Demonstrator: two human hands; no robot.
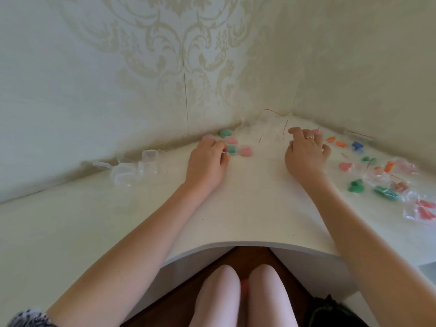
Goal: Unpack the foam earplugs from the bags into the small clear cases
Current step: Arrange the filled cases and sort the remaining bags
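My left hand [207,159] lies on the white corner desk [247,208], its fingers curled round a small clear case with a bit of orange showing at the fingertips. Just beyond it stand several filled cases [232,149] holding green and pink earplugs. My right hand [306,149], wearing a ring, hovers with loosely bent fingers over crumpled empty bags [266,128] in the corner and holds nothing that I can see. Empty clear cases [132,171] are heaped at the left.
Bags of earplugs [389,182] and loose orange [341,143], blue [357,146], pink [345,166] and green earplugs [354,186] lie along the right side. Patterned walls close the desk behind and to the right. The curved front edge [236,244] is above my knees.
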